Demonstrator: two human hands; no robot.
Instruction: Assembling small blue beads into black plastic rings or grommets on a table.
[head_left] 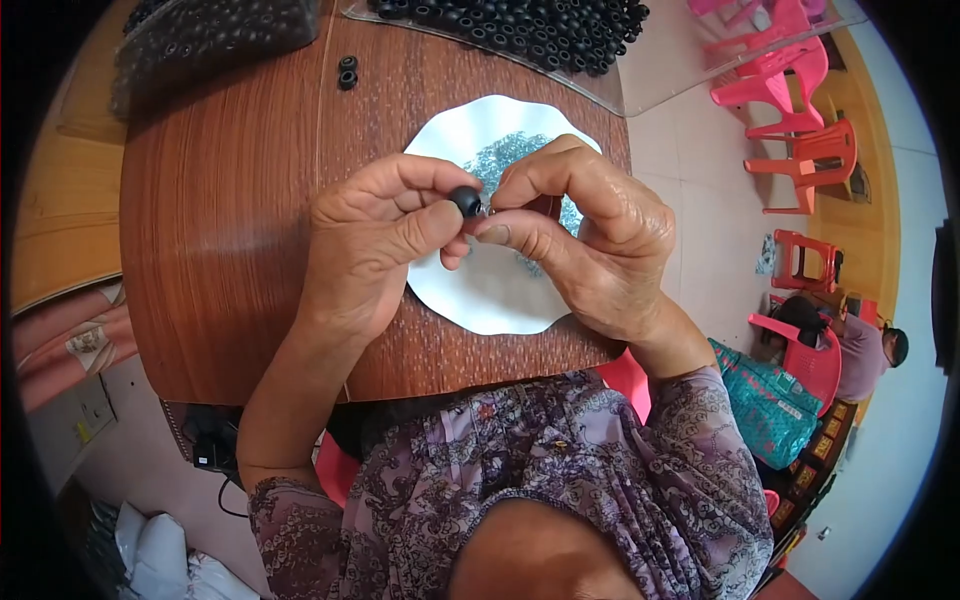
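My left hand (365, 235) is closed, pinching a small round black piece (465, 200) with a hole in its end between thumb and forefinger. Against that end, my right hand (610, 235) pinches a tiny shiny piece (485, 210), perhaps metal; its exact kind is too small to make out. Both hands meet above a white wavy-rimmed plate (465, 300). On the plate lies a heap of small silvery parts (510, 152), partly hidden by my right hand.
Black round pieces (560, 35) are piled on a clear sheet or tray (640, 90) at the far edge. A clear bag (215, 50) of similar pieces lies far left, with a few loose ones (347, 72) beside it. Rightward are pink chairs (775, 90), a green bag (770, 405) and a seated person (862, 360).
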